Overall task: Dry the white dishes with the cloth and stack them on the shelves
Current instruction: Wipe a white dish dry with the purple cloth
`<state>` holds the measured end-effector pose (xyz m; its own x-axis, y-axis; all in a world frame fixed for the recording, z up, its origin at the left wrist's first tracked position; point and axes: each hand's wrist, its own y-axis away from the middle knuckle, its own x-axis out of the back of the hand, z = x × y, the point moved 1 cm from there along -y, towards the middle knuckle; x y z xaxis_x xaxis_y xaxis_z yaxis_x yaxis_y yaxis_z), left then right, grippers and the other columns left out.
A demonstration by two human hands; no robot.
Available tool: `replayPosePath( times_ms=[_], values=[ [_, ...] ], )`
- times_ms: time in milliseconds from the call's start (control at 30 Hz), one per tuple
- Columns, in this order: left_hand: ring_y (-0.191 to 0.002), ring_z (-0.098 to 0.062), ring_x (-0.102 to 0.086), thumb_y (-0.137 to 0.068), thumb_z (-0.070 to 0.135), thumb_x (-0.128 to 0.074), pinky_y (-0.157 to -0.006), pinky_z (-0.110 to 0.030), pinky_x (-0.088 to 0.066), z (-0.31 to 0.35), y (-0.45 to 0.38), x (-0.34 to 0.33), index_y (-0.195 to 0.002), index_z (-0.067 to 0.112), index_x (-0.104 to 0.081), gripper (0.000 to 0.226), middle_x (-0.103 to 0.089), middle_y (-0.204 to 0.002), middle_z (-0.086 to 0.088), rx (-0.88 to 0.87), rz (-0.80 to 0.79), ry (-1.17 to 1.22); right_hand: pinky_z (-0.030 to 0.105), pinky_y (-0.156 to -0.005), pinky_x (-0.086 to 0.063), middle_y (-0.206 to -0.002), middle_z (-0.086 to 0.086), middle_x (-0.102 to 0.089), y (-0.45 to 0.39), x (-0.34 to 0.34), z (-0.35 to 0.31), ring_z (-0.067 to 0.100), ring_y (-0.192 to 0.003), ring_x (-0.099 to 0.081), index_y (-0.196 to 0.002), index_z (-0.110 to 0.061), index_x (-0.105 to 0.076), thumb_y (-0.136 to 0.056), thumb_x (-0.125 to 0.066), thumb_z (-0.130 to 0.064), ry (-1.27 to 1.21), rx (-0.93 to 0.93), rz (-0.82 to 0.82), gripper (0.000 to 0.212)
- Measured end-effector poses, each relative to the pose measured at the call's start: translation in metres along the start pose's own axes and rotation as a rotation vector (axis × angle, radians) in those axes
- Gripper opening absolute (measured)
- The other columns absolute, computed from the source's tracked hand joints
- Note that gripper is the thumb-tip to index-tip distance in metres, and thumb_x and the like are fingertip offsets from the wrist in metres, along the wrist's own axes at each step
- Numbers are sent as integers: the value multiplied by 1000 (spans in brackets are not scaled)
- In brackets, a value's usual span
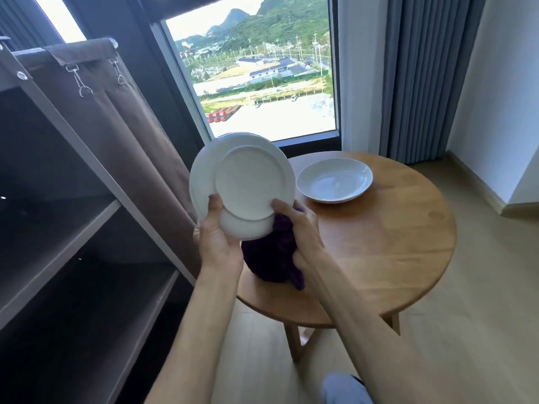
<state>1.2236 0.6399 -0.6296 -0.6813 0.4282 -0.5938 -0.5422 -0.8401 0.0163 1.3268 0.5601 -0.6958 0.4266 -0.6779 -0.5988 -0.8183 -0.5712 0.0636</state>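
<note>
The fingers (214,204) of the left hand (217,237) are curled round the lower edge of a white plate (245,182), thumb on the face turned toward the camera and the other fingers hidden behind it, so the plate is held up, tilted with its underside and foot ring showing. The right hand (294,225) has its fingers closed on a bunched dark purple cloth (269,258), with the thumb laid against the plate's lower right rim; the cloth hangs below the plate and touches its bottom edge. A second white rim shows behind the held plate along its left and lower sides, but whether that is another dish or part of the same one cannot be told. Both hands are above the left part of a round wooden bench (393,243). On the bench, toward its far side and just right of the held plate, a shallow white dish (335,182) rests face up, apart from the hands. Left of the bench stands a dark shelf unit (73,228) with grey-edged shelves and a brown fabric curtain (125,135) drawn aside at its right end. Behind the bench is a window (262,83), and to its right hang grey drapes (423,77).
</note>
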Motion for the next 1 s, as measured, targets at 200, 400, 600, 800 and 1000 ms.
replayPosePath(
  times_ms=[200,400,600,800,1000],
  values=[
    [-124,-36,-62,-63,19,-77,-97,-50,-55,22,-21,30,-134,17,-56,74,-64,-131,-13,-57,-34,-365,36,-75,-60,-91,10,-75,-21,14,-70,25,-83,-72,-99,-12,-75,-67,-86,-15,351,172,-144,34],
    [-119,-14,-61,-68,74,-69,-89,-31,-52,52,-30,2,-153,33,-36,99,-61,-135,0,-372,-227,-987,25,-73,-60,-84,-6,-72,-8,-15,-121,10,-83,-69,-95,-18,-74,-66,-87,-21,1062,437,-482,32],
    [-133,-43,-48,-62,80,-72,-105,-57,-44,19,-1,-16,-150,28,-39,107,-47,-149,-15,276,-31,-494,33,-67,-47,-76,-3,-63,4,-37,-98,23,-72,-60,-111,-19,-64,-68,-79,-40,1521,903,-100,49],
    [-112,-43,-67,-76,29,-71,-79,-50,-59,-4,2,-28,-131,1,-59,63,-68,-112,-19,465,127,-26,39,-72,-52,-72,-2,-66,13,-30,-67,23,-67,-61,-104,-19,-66,-87,-69,-37,1440,848,-454,25],
    [-98,-36,-66,-57,23,-51,-84,-58,-58,-21,15,-7,-113,10,-63,59,-68,-106,-17,179,98,-114,32,-62,-35,-64,-5,-49,10,-36,-50,13,-61,-49,-90,-22,-40,-95,-32,-38,1101,632,-296,18]
  ],
)
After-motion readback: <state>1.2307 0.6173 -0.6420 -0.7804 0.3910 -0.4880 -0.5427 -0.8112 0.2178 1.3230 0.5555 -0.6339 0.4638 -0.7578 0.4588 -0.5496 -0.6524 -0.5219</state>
